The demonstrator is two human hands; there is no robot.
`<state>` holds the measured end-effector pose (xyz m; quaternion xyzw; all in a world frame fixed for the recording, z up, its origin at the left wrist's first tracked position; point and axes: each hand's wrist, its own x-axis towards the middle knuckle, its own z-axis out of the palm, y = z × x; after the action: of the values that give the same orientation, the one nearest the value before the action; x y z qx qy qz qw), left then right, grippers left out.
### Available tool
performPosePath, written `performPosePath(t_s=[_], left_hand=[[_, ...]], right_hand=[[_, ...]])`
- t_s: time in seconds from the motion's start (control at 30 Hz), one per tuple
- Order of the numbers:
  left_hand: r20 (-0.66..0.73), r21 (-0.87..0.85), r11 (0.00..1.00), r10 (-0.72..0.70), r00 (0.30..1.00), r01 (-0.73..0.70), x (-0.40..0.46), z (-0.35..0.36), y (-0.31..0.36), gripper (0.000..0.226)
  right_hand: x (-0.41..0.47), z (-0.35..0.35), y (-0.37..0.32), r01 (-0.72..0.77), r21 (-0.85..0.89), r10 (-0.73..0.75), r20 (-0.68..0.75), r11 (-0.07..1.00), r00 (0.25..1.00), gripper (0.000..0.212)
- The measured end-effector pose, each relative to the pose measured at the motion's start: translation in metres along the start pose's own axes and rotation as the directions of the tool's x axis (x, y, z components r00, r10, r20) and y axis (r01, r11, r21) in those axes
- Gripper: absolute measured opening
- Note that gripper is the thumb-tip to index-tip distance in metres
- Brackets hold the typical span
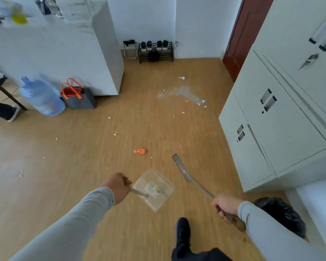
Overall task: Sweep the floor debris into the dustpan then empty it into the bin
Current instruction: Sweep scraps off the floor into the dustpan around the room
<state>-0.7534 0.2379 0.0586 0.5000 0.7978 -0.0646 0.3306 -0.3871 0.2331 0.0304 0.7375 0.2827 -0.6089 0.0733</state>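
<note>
My left hand (118, 186) grips the handle of the clear dustpan (154, 189), which holds some scraps. Ahead lies an orange scrap (139, 151) on the floor (83, 166). My right hand (226, 204) grips the broom (188, 174). Black bin (282, 213) sits far right.

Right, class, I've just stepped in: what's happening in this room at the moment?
A person is part-way through sweeping a wooden floor. Their left hand grips the handle of a clear dustpan, which already holds some scraps. Their right hand grips a long-handled broom, its head angled beside the pan. An orange scrap lies just ahead, and a pale dusty patch with white bits sits further off near the grey cabinets. A black bin bag is behind the right arm.
</note>
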Motion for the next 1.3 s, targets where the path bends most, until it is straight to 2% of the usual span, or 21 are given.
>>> performPosePath(t_s=[0.23,0.5,0.73,0.9,1.07,1.13,1.2,1.3], left_hand=[[-0.029,0.016,0.996,-0.088,0.996,0.089,0.059,-0.061,-0.015,0.008],[-0.028,0.028,0.996,-0.085,0.996,0.086,0.154,-0.123,-0.057,0.008],[0.015,0.061,0.998,-0.011,1.000,0.010,0.285,-0.178,-0.098,0.003],[0.065,0.129,0.992,0.004,0.998,-0.012,0.384,-0.203,-0.120,0.007],[0.131,0.198,0.980,0.001,0.991,-0.028,0.448,-0.212,-0.130,0.015],[0.138,0.216,0.976,0.010,0.990,-0.040,0.463,-0.215,-0.135,0.018],[0.128,0.219,0.975,0.016,0.992,-0.044,0.476,-0.220,-0.140,0.018],[0.132,0.221,0.974,0.018,0.991,-0.047,0.485,-0.232,-0.147,0.016]], right_hand=[[0.028,-0.009,-0.102,0.014,-0.012,-0.014,0.004,1.000,1.000,0.025],[0.051,0.023,-0.213,-0.001,0.027,0.000,0.021,1.000,1.000,0.027],[0.085,0.091,-0.332,-0.122,0.109,0.119,0.030,0.987,0.992,0.015],[0.137,0.144,-0.417,-0.124,0.184,0.127,-0.004,0.975,0.992,0.016],[0.188,0.205,-0.460,-0.137,0.210,0.141,-0.006,0.968,0.990,0.019],[0.197,0.228,-0.469,-0.080,0.111,0.083,-0.017,0.991,0.996,0.027],[0.196,0.246,-0.475,-0.025,-0.044,0.025,0.003,0.999,1.000,0.048],[0.184,0.247,-0.475,-0.014,-0.072,0.019,0.076,0.997,0.997,0.068]])
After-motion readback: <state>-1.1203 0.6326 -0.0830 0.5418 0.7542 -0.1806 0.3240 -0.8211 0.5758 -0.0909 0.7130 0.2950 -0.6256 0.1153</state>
